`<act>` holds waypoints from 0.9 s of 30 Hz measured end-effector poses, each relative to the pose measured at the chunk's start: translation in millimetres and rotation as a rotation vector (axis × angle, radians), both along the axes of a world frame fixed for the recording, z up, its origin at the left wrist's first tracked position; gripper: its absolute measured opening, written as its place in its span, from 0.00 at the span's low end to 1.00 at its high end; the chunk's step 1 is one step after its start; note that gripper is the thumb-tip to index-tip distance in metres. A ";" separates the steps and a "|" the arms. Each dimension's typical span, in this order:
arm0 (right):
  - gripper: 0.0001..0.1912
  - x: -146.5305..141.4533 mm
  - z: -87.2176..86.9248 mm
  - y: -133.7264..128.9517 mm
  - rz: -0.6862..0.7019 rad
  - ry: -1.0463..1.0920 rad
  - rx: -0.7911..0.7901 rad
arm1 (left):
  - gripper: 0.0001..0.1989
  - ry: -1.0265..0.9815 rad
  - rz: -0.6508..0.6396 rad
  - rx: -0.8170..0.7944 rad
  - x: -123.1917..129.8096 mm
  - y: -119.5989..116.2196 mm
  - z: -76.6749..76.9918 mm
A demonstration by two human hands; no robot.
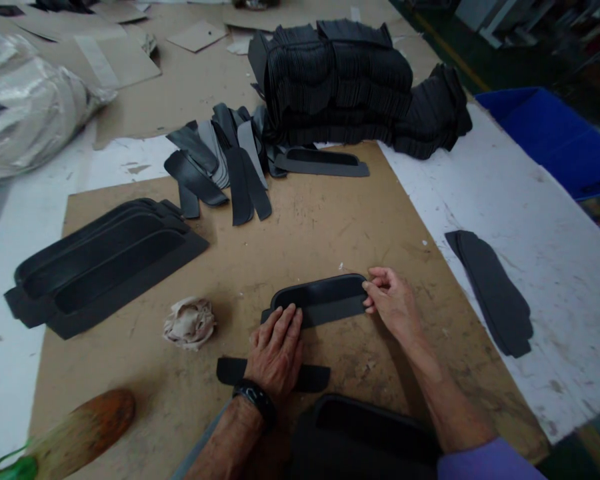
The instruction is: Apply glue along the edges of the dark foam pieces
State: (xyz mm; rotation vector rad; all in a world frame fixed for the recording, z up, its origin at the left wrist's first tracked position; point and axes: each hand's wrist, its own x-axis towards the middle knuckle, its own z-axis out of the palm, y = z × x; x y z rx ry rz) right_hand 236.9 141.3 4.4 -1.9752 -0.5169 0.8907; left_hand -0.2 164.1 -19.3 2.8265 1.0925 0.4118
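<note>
Bin (535, 127), blue, stands at the far right beyond the white table (555, 267); its contents cannot be made out. At the far left lies a clear plastic bag (25, 113), its filling blurred by creases and shine, with dark patches too unclear to read.

The black panel (330, 297) lies on the brown board (320, 227), near the middle. The left hand (277, 350) rests over its left end, fingers outstretched and flat, pressing rather than gripping; a black strip (314, 378) lies under that hand. The right hand (393, 300) pinches the panel's right end between thumb and curled fingers. Left of them are a paper wad (190, 323) and, beyond it, overlapping panels (120, 260). Loose strips (243, 180) lie farther off, beside a big black stack (340, 80).
</note>
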 end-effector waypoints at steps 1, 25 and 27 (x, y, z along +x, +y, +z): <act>0.19 1.6 -0.5 0.4 -0.034 0.038 0.021 | 0.21 -0.002 0.003 -0.001 0.1 0.0 0.3; 0.22 -43.3 -4.4 -40.3 0.716 -1.109 -0.130 | 0.27 -0.026 -0.008 -0.007 -0.1 1.5 -1.0; 0.22 -42.3 -3.7 -41.1 0.715 -1.104 -0.132 | 0.27 -0.013 -0.014 -0.004 0.0 1.7 -0.3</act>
